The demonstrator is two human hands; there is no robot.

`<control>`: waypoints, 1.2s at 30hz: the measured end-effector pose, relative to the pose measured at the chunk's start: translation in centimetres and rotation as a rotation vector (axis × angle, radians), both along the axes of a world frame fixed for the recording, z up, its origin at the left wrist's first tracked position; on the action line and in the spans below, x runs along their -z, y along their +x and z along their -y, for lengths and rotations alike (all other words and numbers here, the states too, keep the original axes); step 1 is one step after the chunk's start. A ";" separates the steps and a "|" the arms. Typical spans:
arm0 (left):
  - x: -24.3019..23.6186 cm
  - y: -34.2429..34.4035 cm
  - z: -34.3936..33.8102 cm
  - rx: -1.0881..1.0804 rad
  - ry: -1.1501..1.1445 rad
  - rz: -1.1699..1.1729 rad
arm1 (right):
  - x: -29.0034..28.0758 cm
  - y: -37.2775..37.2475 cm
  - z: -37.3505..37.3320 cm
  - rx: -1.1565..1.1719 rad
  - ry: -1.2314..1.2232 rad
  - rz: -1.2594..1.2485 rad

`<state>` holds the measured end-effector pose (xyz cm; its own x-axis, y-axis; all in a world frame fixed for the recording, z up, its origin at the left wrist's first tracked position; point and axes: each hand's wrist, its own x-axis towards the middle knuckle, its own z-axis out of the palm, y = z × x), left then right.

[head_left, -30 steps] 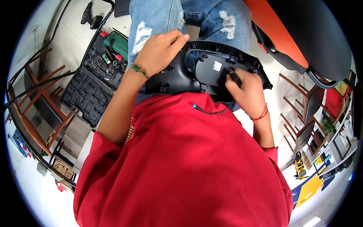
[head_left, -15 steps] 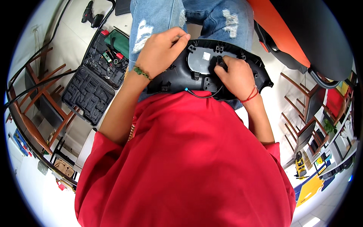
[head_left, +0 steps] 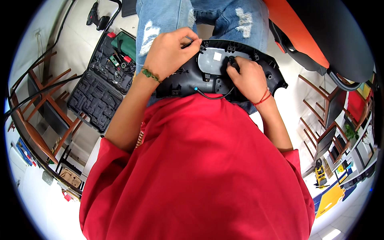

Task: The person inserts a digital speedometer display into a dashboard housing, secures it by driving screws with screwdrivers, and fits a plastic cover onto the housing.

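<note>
A curved black plastic panel (head_left: 176, 86) lies across my lap, with clips and screw posts along its inner side. Set into its middle is a smooth grey oval plate (head_left: 206, 64) with a small white label. My left hand (head_left: 173, 50) grips the panel's far left rim, thumb and fingers drawn together; part of the rim is hidden under it. Closed round a short black handle (head_left: 233, 61), my right hand (head_left: 250, 80) rests over the right end of the oval plate. The handle's lower end is hidden. A black cable (head_left: 216, 97) with a blue-tipped connector hangs along the panel's near edge.
An open black tool case (head_left: 96, 100) lies on the floor at left, with a green pouch (head_left: 127, 45) inside. Beyond it is a cordless drill (head_left: 97, 18). A large orange and black machine (head_left: 300, 32) stands at far right. Wooden chairs (head_left: 328, 112) flank both sides.
The panel has tilted slightly, and the cable's connector sits a little higher in view. Both hands stay in nearly the same places, the right still closed round the black handle.
</note>
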<state>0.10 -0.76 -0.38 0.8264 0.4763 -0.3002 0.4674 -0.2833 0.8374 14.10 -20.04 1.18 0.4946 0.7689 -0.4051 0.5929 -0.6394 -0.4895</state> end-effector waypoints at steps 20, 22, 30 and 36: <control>0.0 0.5 -0.3 0.292 0.212 -0.252 | -7.5 7.2 4.9 0.416 0.193 0.088; 0.2 0.3 -0.4 0.298 0.271 -0.251 | -5.1 7.3 4.9 0.215 0.141 0.176; 0.2 0.4 0.1 0.279 0.286 -0.292 | -2.5 4.5 4.2 0.234 -0.104 0.252; 0.2 -0.3 0.7 0.216 0.331 -0.195 | -1.4 2.1 4.2 0.271 0.026 0.418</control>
<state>-0.24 -1.44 -0.60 0.8608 0.3952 -0.3208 0.5081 -0.6300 0.5873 16.16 -24.20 2.54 0.7944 0.5971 -0.1115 0.5558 -0.7886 -0.2630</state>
